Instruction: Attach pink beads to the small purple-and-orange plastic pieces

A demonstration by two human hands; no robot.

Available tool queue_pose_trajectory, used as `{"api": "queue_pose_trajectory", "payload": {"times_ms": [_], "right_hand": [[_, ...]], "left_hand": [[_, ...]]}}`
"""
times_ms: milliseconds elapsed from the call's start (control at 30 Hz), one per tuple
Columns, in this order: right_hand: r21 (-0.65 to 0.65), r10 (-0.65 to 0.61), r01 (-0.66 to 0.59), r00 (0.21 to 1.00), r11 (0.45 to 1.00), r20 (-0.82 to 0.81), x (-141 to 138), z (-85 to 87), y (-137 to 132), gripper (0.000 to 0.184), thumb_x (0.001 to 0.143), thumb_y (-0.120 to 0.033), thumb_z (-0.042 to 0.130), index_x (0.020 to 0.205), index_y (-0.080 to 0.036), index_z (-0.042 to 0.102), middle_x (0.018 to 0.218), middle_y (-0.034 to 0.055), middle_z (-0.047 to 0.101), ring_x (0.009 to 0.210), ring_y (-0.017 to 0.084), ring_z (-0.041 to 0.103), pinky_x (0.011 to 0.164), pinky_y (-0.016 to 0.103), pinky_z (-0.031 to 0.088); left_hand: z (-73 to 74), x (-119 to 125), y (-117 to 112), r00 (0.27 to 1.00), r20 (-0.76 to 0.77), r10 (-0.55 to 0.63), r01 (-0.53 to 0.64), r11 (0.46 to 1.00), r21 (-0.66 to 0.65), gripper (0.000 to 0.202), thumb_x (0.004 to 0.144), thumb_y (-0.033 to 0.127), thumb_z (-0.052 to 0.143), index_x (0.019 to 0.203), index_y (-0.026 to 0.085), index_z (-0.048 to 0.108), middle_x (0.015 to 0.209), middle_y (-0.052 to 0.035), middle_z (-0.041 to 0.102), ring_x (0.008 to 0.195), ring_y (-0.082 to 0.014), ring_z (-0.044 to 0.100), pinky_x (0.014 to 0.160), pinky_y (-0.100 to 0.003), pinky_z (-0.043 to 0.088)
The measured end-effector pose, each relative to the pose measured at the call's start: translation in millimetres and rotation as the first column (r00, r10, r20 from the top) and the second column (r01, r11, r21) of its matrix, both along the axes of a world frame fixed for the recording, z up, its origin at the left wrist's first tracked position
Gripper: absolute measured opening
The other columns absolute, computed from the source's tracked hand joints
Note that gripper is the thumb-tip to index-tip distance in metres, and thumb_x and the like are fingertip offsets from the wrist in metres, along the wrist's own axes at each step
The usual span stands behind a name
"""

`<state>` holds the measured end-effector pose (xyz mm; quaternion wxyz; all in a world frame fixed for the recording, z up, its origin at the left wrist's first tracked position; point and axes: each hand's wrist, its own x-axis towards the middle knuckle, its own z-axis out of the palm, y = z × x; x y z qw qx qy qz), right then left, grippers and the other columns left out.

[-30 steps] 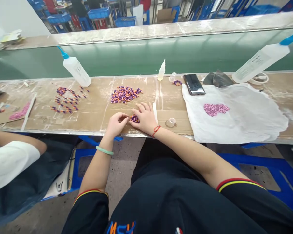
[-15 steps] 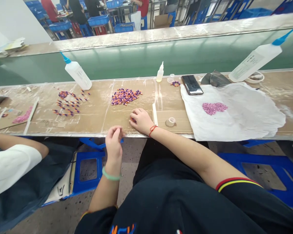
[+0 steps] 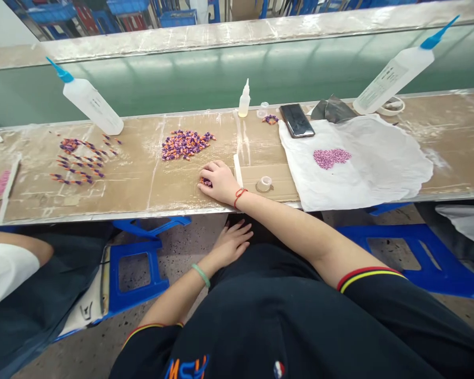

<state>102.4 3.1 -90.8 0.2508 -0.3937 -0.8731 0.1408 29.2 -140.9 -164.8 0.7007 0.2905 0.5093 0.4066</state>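
I judge gathering to be in hand across the desk; next calls for steady cupping. Large bottles lean upper left and right, contents unclear. The left hand lies spread, lower centre; the right hand is curled mid-frame, grip unclear. A dropper bottle, upper centre, holds yellowish liquid. Purple-orange pieces show beneath the right hand.

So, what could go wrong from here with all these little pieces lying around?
The right hand is cupped over purple-and-orange pieces near the front of the bench; a careless sweep could send some to the floor.
Loose pink pieces lie on a white sheet that reaches the front edge, so snagging it might scatter them.
The slim small bottle stands upright near the phone and could topple if knocked.
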Motion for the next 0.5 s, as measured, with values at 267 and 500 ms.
{"api": "queue_pose_trajectory", "payload": {"times_ms": [267,500], "right_hand": [[-0.008,0.020,-0.021,0.999,1.000,-0.049,-2.2,0.0,2.3,0.011,0.088,-0.026,0.064,0.090,-0.017,0.070,0.109,0.0122,0.067,0.110,0.028,0.052,0.104,0.043,0.040],[0.011,0.128,-0.128,0.985,0.992,-0.116,10.9,-3.4,-20.9,0.005,0.085,-0.022,0.064,0.081,-0.020,0.067,0.102,0.0104,0.068,0.105,0.027,0.054,0.097,0.045,0.047]], "left_hand": [[-1.5,-14.5,2.1,0.989,0.059,0.136,-0.130,0.986,-0.108,0.022,0.084,0.028,0.060,0.102,0.020,0.070,0.133,-0.0132,0.068,0.143,-0.0323,0.047,0.114,-0.046,0.040],[24.9,2.7,27.0,0.908,0.412,0.074,0.023,0.974,-0.225,0.033,0.086,0.029,0.049,0.096,0.007,0.072,0.105,-0.0227,0.076,0.113,-0.0337,0.070,0.105,-0.050,0.049]]}}
